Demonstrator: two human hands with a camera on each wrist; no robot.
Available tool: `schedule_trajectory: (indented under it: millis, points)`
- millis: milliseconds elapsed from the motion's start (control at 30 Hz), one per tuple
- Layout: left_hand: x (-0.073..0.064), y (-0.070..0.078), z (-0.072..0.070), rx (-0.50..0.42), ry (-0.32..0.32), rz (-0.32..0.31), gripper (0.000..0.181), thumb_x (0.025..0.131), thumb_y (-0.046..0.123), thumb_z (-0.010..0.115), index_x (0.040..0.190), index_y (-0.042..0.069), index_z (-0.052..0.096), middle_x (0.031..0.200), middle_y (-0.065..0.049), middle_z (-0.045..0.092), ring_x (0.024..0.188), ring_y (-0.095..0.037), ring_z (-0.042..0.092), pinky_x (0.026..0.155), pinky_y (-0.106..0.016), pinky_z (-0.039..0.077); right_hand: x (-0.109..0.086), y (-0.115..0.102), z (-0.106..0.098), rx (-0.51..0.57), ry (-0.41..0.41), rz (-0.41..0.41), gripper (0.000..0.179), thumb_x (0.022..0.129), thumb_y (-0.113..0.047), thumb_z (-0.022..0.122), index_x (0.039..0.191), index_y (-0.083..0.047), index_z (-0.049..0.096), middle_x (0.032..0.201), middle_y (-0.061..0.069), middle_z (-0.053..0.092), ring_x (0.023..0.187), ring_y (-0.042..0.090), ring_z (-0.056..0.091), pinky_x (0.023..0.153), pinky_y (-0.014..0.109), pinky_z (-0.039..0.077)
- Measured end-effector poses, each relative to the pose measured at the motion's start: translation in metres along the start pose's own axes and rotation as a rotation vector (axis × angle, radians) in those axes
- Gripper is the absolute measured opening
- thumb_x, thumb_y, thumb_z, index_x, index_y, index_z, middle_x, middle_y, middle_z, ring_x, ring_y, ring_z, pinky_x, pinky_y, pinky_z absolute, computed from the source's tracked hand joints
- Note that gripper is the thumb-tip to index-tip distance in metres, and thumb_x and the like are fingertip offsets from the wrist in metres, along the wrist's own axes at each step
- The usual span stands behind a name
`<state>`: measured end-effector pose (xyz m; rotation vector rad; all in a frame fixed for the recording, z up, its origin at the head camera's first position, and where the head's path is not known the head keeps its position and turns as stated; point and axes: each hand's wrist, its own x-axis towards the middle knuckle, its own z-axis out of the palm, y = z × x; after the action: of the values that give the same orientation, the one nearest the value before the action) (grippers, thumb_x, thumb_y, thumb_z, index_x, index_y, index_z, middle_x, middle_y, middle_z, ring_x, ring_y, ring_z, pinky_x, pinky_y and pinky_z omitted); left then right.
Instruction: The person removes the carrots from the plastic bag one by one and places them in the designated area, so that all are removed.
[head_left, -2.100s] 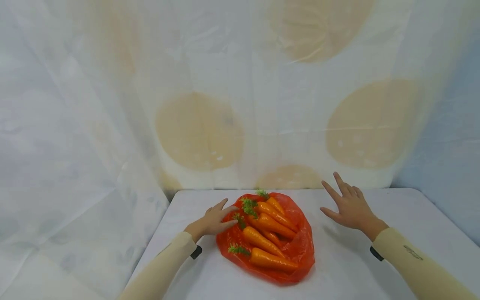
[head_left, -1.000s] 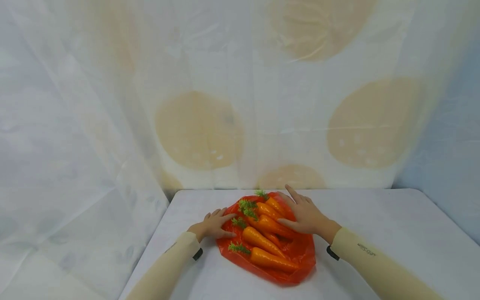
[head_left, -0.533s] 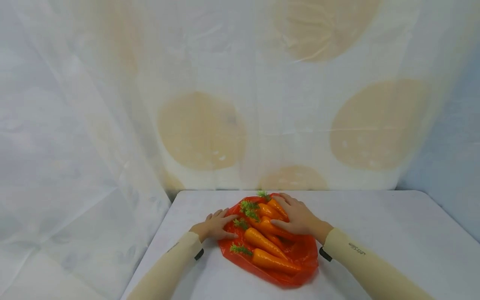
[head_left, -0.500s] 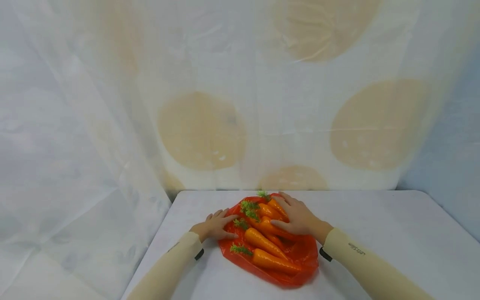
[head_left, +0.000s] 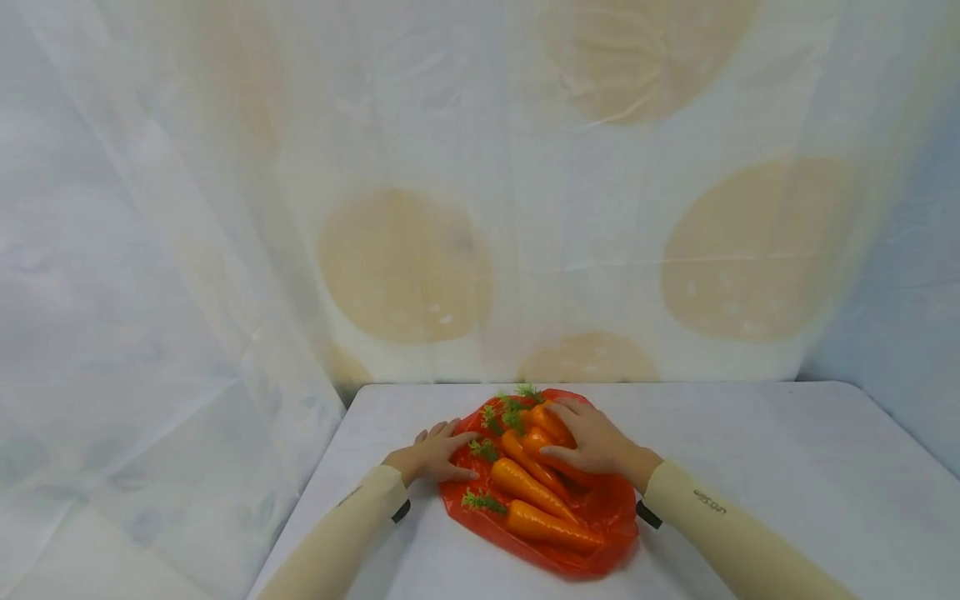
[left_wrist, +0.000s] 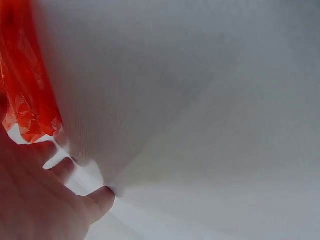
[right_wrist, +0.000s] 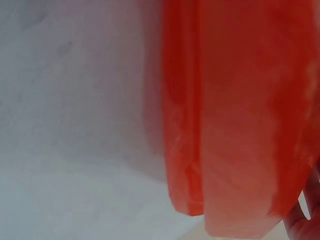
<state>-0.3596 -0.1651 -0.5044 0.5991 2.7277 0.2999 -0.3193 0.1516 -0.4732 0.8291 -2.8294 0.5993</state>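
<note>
Carrots lay in an open red bag on the counter, none lifted clear, as the left hand rested, fingers spread, on its left edge and the right hand curled its fingers over the far carrots.
</note>
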Motion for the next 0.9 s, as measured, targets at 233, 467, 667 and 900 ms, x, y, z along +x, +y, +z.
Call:
schedule_trajectory:
  millis: [233,467,667,900]
  points:
    - [0.002,-0.002,-0.001,0.083,0.033,0.118,0.076,0.086,0.059,0.066,0.150,0.025,0.043,0.167,0.002,0.016,0.153,-0.028,0.016,0.118,-0.057,0.026,0.006,0.000,0.000,0.139,-0.041,0.052,0.080,0.085,-0.049,0.074,0.143,-0.003,0.043,0.141,0.014,0.053,0.128,0.032,0.051,0.110,0.052,0.041]
    - [0.005,0.000,-0.003,0.077,-0.008,0.086,0.076,0.087,0.061,0.064,0.150,0.024,0.042,0.161,0.001,0.033,0.150,-0.024,0.025,0.120,-0.055,0.023,0.010,0.002,0.001,0.181,-0.031,0.042,0.080,0.083,-0.049,0.076,0.142,-0.005,0.045,0.135,0.011,0.057,0.124,0.029,0.054,0.107,0.051,0.043]
    - [0.002,0.001,-0.004,0.061,-0.018,0.079,0.078,0.087,0.061,0.064,0.150,0.022,0.041,0.160,0.000,0.034,0.150,-0.025,0.025,0.120,-0.055,0.022,0.013,0.002,0.004,0.247,-0.046,0.103,0.083,0.080,-0.049,0.079,0.142,-0.006,0.044,0.134,0.009,0.056,0.122,0.026,0.054,0.107,0.050,0.042]
    - [0.002,0.001,-0.004,0.047,-0.022,0.071,0.077,0.087,0.059,0.065,0.150,0.023,0.041,0.159,0.001,0.036,0.150,-0.024,0.026,0.120,-0.056,0.022,0.012,0.002,0.008,0.286,-0.070,0.143,0.091,0.080,-0.046,0.080,0.148,-0.004,0.035,0.141,0.012,0.051,0.129,0.031,0.050,0.111,0.054,0.038]
